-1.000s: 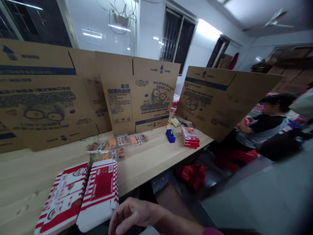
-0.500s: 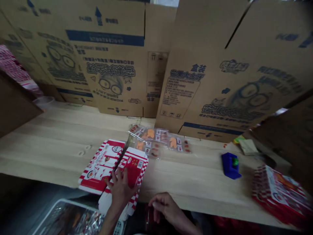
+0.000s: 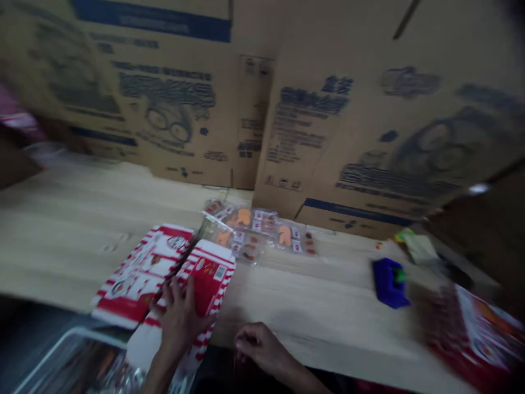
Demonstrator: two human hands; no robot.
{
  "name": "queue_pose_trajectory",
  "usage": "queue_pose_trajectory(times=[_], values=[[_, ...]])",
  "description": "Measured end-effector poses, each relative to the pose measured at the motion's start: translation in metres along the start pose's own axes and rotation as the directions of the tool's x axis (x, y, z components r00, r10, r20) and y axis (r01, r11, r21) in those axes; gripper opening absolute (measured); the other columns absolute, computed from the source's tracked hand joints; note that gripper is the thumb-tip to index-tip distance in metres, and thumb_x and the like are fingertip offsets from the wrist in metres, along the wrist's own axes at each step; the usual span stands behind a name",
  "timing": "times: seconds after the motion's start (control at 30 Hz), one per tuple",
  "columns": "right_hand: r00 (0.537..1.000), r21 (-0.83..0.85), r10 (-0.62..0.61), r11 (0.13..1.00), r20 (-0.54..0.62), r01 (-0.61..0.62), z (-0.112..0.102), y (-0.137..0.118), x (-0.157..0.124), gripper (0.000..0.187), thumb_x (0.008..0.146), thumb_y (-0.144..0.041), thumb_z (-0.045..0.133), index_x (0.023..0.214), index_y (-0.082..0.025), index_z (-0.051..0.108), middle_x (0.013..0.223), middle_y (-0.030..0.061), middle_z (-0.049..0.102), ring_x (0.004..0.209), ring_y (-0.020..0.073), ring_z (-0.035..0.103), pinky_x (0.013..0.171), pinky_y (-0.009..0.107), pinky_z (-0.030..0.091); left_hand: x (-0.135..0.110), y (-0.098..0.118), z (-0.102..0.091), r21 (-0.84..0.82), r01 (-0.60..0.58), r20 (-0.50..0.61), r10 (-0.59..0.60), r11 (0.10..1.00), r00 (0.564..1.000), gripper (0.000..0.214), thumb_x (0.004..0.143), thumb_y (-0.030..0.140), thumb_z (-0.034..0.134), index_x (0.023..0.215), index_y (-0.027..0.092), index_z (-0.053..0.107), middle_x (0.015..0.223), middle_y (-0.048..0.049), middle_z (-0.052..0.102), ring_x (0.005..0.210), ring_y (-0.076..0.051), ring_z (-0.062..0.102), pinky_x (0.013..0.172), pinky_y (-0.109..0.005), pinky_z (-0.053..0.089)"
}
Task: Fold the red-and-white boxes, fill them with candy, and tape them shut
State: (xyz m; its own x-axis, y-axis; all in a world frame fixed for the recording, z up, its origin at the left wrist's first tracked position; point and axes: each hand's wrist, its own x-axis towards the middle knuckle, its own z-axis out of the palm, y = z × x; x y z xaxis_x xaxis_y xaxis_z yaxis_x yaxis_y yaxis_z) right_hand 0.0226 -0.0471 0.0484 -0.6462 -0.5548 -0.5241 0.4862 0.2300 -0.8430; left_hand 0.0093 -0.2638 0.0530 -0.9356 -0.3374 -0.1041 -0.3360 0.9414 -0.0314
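Observation:
My left hand (image 3: 179, 314) lies with its fingers spread on a flattened red-and-white checked carton (image 3: 209, 276), whose pale flap hangs over the table's front edge. A second carton of the same print (image 3: 150, 268) lies flat to its left. My right hand (image 3: 258, 345) hovers at the front edge, right of the carton, with fingers curled and thumb against them. Whether anything sits in those fingers is too blurred to make out. Beyond the cartons lie several clear packets (image 3: 246, 243) with orange and dark red pieces inside.
Tall brown cardboard boxes (image 3: 299, 164) wall off the back of the wooden table (image 3: 303, 290). A blue tape-dispenser-like holder (image 3: 388, 284) and a stack of printed cartons (image 3: 479, 334) stand on the right. Below the left edge is a white-rimmed basket (image 3: 53, 345) of wrapped pieces.
The view has shifted and blurred, so the table things appear further left. My left hand stays spread on the carton. My right hand remains curled and appears slightly higher.

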Motion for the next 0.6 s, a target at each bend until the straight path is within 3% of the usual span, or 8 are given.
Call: queue_pose_trajectory(times=[0.1, 0.33, 0.47, 0.6], values=[[0.996, -0.059, 0.003, 0.998, 0.085, 0.002, 0.003, 0.017, 0.000, 0.025, 0.079, -0.037, 0.057, 0.082, -0.013, 0.064, 0.065, 0.0005, 0.062, 0.059, 0.0123, 0.056, 0.059, 0.024, 0.041, 0.004, 0.000, -0.005, -0.071, 0.003, 0.095, 0.003, 0.997, 0.995, 0.106, 0.058, 0.058, 0.069, 0.145, 0.012, 0.032, 0.153, -0.0262, 0.020, 0.140, -0.049, 0.012, 0.105, -0.070, 0.010], [0.974, -0.111, -0.048, 0.991, 0.222, 0.074, -0.004, 0.045, -0.016, 0.024, 0.082, -0.036, 0.057, 0.087, -0.014, 0.065, 0.070, 0.0021, 0.064, 0.066, 0.0148, 0.060, 0.064, 0.025, 0.043, 0.010, -0.014, -0.013, -0.212, 0.013, 0.126, 0.014, 0.977, 0.992, 0.104, 0.054, 0.056, 0.072, 0.143, 0.017, 0.034, 0.153, -0.0231, 0.023, 0.137, -0.049, 0.022, 0.103, -0.069, 0.019], [0.969, -0.160, -0.128, 0.973, 0.213, 0.164, -0.027, 0.061, -0.025, 0.021, 0.082, -0.032, 0.056, 0.087, -0.015, 0.066, 0.071, 0.0019, 0.065, 0.068, 0.0153, 0.060, 0.065, 0.026, 0.044, 0.003, -0.009, -0.031, -0.157, -0.025, 0.027, 0.029, 0.987, 0.999, 0.105, 0.053, 0.056, 0.073, 0.142, 0.017, 0.034, 0.151, -0.0251, 0.026, 0.132, -0.047, 0.030, 0.102, -0.068, 0.021], [0.938, -0.185, -0.310, 0.924, 0.153, 0.335, -0.051, 0.051, -0.031, 0.024, 0.081, -0.038, 0.060, 0.085, -0.015, 0.067, 0.075, 0.0042, 0.066, 0.073, 0.0180, 0.059, 0.069, 0.030, 0.045, -0.024, 0.018, -0.061, -0.137, -0.027, -0.161, 0.005, 0.990, 0.987, 0.112, 0.054, 0.054, 0.075, 0.145, 0.012, 0.025, 0.149, -0.0283, 0.024, 0.134, -0.047, 0.028, 0.104, -0.061, 0.025]])
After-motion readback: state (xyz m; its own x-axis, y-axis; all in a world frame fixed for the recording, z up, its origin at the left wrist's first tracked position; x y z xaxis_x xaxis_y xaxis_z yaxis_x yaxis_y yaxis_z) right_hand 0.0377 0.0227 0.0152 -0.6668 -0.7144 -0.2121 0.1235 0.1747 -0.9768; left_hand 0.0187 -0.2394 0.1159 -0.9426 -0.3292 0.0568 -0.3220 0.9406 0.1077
